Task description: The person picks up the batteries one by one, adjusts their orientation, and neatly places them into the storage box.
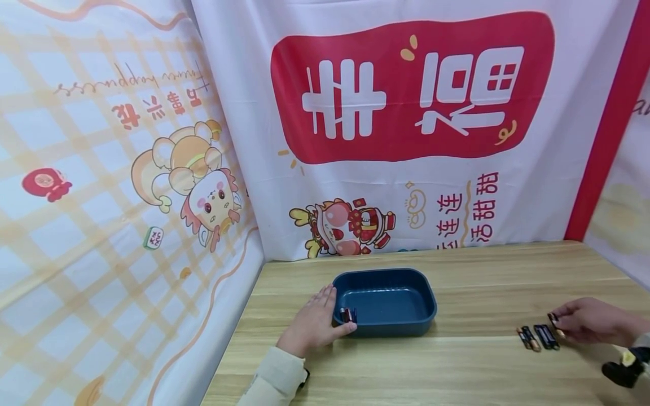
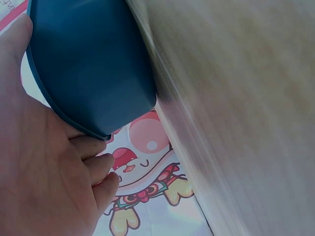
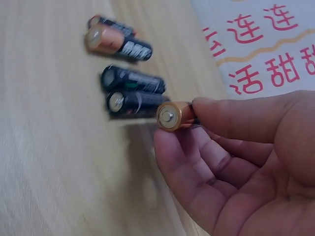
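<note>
A dark blue rectangular container point(image 1: 391, 330) stands on the table, with a few small batteries point(image 1: 347, 314) inside its front left corner. My left hand point(image 1: 317, 322) holds the container's left end, thumb at the front wall and fingers at the left side. In the left wrist view, that hand point(image 2: 59, 162) touches the rim. My right hand point(image 1: 591, 320) pinches a copper-and-black battery point(image 3: 176, 116) between thumb and fingers. Beside it lie several more batteries: a dark pair point(image 3: 135, 91) nearest, and a copper-and-black pair point(image 3: 120, 42) farther off.
The light wood-grain table point(image 1: 472, 372) runs back to a printed white cloth point(image 1: 233, 67) hanging behind it. Another patterned cloth point(image 1: 101, 237) closes off the left side. A dark strap with a yellow piece point(image 1: 627, 361) is at the right wrist.
</note>
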The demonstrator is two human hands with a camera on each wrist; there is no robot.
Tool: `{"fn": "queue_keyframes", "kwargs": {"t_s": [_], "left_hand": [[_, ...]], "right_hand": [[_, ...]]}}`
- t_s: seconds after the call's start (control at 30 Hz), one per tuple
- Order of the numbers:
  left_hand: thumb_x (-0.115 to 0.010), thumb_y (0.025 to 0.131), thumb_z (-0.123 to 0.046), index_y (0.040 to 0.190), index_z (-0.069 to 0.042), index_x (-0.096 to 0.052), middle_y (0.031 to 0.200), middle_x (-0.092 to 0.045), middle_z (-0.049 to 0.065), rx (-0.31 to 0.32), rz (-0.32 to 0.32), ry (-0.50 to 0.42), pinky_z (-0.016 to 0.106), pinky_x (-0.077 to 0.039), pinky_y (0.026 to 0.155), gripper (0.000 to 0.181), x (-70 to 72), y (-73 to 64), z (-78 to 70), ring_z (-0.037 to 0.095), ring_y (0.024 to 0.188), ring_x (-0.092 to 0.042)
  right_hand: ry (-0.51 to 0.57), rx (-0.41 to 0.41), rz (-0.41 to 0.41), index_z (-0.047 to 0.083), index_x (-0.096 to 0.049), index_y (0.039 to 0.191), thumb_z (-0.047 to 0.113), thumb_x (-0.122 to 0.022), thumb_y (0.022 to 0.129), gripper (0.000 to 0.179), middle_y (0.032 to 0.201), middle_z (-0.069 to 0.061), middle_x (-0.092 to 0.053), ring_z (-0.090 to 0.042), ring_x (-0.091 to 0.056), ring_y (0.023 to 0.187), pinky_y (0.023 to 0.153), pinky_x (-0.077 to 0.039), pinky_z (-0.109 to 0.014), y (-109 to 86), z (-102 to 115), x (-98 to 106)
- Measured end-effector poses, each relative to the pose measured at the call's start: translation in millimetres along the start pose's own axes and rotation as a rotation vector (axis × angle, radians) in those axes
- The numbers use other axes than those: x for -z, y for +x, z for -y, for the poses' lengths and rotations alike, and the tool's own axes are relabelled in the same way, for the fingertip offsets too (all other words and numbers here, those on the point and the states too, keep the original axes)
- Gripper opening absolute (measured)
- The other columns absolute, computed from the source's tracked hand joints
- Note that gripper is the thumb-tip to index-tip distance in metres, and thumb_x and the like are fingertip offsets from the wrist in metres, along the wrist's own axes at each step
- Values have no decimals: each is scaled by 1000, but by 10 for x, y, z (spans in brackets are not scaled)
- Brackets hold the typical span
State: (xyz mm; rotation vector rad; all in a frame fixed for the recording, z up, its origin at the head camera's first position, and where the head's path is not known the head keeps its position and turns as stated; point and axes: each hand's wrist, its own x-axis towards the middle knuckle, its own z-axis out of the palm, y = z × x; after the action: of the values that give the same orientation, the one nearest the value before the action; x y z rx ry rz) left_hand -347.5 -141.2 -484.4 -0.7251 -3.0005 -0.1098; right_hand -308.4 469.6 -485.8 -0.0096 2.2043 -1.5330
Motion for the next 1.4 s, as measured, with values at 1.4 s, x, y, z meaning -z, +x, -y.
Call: {"fn": "queue_keyframes", "kwargs": {"t_s": [1.4], "left_hand": [[-31,82,-85,156,-6,-16,161,-12,8,15,14,1,41,-16,116,109,-2,23,-3,24,147,-13]], "right_hand": [[261,198,272,-8,-56,119,-2,-45,100,23,109,-6,-66,-16,-63,100,91,-52,-42,191,283,-146]]}}
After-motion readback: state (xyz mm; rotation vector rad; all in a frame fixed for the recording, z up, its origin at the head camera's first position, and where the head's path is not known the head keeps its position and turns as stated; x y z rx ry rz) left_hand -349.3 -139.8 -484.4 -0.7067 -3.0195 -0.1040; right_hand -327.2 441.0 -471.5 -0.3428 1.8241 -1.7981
